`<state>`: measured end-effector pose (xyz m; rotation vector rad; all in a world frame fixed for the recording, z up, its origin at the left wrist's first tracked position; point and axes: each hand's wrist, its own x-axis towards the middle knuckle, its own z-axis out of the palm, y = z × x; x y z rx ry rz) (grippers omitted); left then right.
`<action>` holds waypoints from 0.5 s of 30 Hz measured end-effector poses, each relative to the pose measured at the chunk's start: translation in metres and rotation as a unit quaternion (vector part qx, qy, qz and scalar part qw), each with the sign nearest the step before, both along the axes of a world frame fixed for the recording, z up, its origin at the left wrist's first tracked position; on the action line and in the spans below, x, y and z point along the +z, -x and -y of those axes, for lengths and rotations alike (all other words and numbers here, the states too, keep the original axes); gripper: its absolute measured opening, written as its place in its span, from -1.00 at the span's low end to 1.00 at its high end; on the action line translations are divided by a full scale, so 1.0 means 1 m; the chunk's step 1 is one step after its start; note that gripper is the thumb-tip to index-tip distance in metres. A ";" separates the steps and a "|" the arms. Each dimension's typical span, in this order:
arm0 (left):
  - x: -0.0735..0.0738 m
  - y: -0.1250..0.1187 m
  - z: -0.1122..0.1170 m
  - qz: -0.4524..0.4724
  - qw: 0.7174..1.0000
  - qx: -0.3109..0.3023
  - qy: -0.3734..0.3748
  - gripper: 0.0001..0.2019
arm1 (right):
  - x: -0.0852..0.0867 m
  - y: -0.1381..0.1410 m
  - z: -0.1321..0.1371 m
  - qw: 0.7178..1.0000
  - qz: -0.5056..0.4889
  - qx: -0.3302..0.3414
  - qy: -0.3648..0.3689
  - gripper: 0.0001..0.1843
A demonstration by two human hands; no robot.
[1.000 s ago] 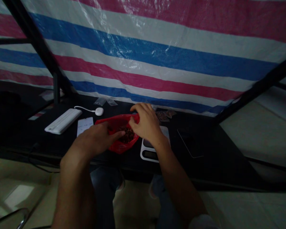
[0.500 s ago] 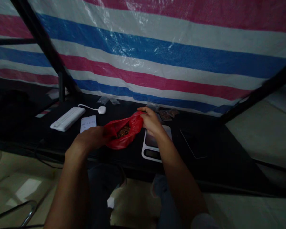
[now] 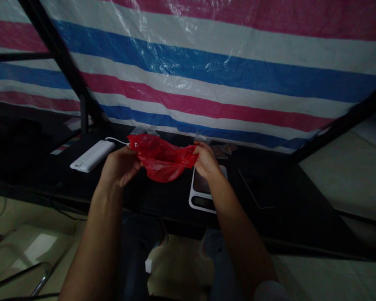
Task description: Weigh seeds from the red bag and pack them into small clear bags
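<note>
A red plastic bag (image 3: 163,159) is stretched flat between my hands, hanging in a shallow sag above the black table (image 3: 163,200). My left hand (image 3: 120,166) pinches its left corner, and my right hand (image 3: 205,160) pinches the right corner. No brown pieces show in the bag. A white-framed digital scale (image 3: 203,192) sits on the table just below my right hand, its front partly hidden by my wrist.
A white power bank (image 3: 92,156) with a thin white cable lies left of the bag. Small brown packets (image 3: 224,150) lie behind the scale. A dark flat slab (image 3: 255,188) lies to the right. A striped tarpaulin (image 3: 207,71) on black poles hangs behind the table.
My hands have moved apart and pulled the bag flat and wide. The brown pieces seen inside it earlier no longer show, and the bag now covers the white cable's end.
</note>
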<state>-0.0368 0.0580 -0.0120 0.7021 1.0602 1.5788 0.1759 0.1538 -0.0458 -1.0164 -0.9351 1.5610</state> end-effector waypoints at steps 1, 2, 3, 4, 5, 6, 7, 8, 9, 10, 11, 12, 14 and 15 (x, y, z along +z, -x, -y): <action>-0.001 0.000 -0.001 0.004 1.000 0.004 -0.008 -0.81 | -0.001 -0.001 0.000 0.998 0.061 -0.015 -0.024 -0.49; -0.003 0.002 -0.001 -0.005 1.000 0.009 -0.007 -0.82 | -0.001 -0.003 0.000 0.990 0.128 -0.023 -0.061 -0.49; -0.005 0.003 -0.002 -0.029 0.999 0.013 0.005 -0.83 | 0.000 -0.005 0.002 0.974 0.199 -0.022 -0.107 -0.50; -0.008 0.005 -0.002 -0.067 0.997 0.017 0.027 -0.83 | 0.002 -0.009 0.005 0.949 0.271 -0.014 -0.159 -0.52; -0.011 0.008 -0.002 -0.119 0.991 0.021 0.054 -0.79 | 0.006 -0.013 0.010 0.917 0.340 -0.008 -0.211 -0.52; -0.014 0.011 -0.001 -0.182 0.980 0.029 0.081 -0.73 | 0.011 -0.017 0.016 0.879 0.402 -0.004 -0.257 -0.50; -0.015 0.013 0.000 -0.255 0.961 0.045 0.100 -0.66 | 0.018 -0.020 0.024 0.840 0.455 -0.009 -0.295 -0.45; -0.015 0.015 0.003 -0.338 0.932 0.069 0.109 -0.59 | 0.027 -0.023 0.033 0.805 0.499 -0.026 -0.320 -0.40; -0.013 0.016 0.006 -0.423 0.894 0.103 0.108 -0.54 | 0.036 -0.024 0.042 0.776 0.530 -0.043 -0.340 -0.39; -0.008 0.014 0.010 -0.501 0.849 0.138 0.092 -0.50 | 0.045 -0.024 0.049 0.751 0.544 -0.044 -0.372 -0.43; -0.002 0.010 0.014 -0.568 0.804 0.167 0.061 -0.50 | 0.053 -0.022 0.056 0.732 0.542 -0.024 -0.412 -0.50; 0.005 0.005 0.017 -0.615 0.767 0.181 0.023 -0.53 | 0.060 -0.018 0.060 0.716 0.533 0.017 -0.450 -0.58; 0.020 -0.011 0.020 -0.665 0.734 0.116 -0.073 -0.69 | 0.066 -0.007 0.064 0.686 0.526 0.126 -0.488 -0.63; 0.026 -0.019 0.020 -0.674 0.728 0.057 -0.112 -0.74 | 0.066 -0.001 0.063 0.669 0.541 0.174 -0.479 -0.64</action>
